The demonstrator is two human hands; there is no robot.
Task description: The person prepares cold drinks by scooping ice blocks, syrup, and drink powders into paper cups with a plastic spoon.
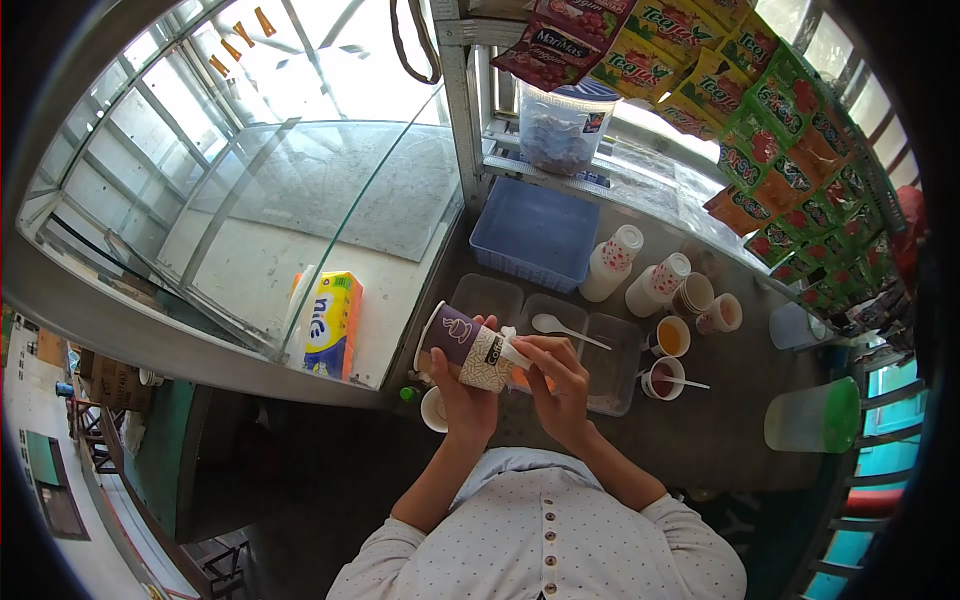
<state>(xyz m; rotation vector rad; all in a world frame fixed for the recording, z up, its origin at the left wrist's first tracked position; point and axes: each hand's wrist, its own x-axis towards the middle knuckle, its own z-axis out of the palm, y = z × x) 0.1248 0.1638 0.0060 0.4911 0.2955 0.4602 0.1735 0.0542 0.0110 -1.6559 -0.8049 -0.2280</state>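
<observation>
"What was each grip doing?"

"The left grip (465,408) held one paper coffee cup (455,338), tilted; the right grip (562,388) pinched something white (514,352), perhaps tissue, against it. That called for steadiness, I judged"

"And beyond, on the worktop (725,430)?"

"One plastic spoon (550,324), two drink-filled cups (672,338), one blue basket (535,238)"

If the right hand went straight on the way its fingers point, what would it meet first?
The right hand would likely meet the cup in the left hand first; depth is unclear.
</observation>
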